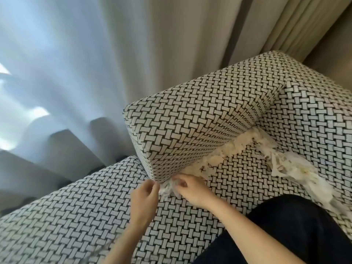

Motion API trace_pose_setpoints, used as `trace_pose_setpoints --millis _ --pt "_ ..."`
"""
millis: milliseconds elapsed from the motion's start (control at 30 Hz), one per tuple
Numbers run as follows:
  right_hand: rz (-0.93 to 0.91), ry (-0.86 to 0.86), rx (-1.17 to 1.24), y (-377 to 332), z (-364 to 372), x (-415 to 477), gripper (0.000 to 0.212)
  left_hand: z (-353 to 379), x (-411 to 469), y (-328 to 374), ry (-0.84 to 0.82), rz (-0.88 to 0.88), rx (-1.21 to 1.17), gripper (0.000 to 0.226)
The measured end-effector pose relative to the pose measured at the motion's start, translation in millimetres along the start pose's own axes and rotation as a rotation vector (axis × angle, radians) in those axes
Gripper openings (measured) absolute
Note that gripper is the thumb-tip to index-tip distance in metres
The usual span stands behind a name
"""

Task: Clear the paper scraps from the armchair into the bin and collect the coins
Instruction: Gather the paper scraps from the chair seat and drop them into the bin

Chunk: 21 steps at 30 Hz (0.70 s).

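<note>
The armchair is covered in black-and-white woven fabric. White paper scraps lie along the crease between its left armrest and the seat cushion. A larger heap of paper scraps sits on the seat at the right. At the armrest's front corner, my left hand and my right hand both pinch a small clump of scraps between them. No coins and no bin are in view.
Pale curtains hang behind and left of the armchair. A dark-clothed leg rests on the seat at the bottom right. The seat front extends to the lower left.
</note>
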State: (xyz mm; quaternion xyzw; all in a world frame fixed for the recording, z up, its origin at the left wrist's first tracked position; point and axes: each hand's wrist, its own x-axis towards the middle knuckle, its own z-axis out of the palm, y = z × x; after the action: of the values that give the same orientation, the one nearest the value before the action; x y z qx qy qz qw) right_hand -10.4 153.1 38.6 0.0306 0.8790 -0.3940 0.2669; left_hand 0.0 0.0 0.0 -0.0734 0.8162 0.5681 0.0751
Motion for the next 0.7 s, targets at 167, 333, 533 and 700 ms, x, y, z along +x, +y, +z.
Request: trace_pose_setpoints --millis 167,333,533,700 --pt "-0.031 -0.072 -0.069 7 19 4 0.045 -4 14 -17 0.234 -0.042 0.484 0.026" --pt "-0.027 -0.093 -0.085 19 38 1 0.058 4 25 -34 -0.046 -0.118 0.822 0.05" --pt "-0.001 -0.13 -0.17 26 48 -4 0.062 18 16 -42 -0.023 -0.058 0.932 0.053" --pt "0.011 -0.16 -0.204 27 49 -7 0.065 23 9 -45 0.104 0.116 0.897 0.026"
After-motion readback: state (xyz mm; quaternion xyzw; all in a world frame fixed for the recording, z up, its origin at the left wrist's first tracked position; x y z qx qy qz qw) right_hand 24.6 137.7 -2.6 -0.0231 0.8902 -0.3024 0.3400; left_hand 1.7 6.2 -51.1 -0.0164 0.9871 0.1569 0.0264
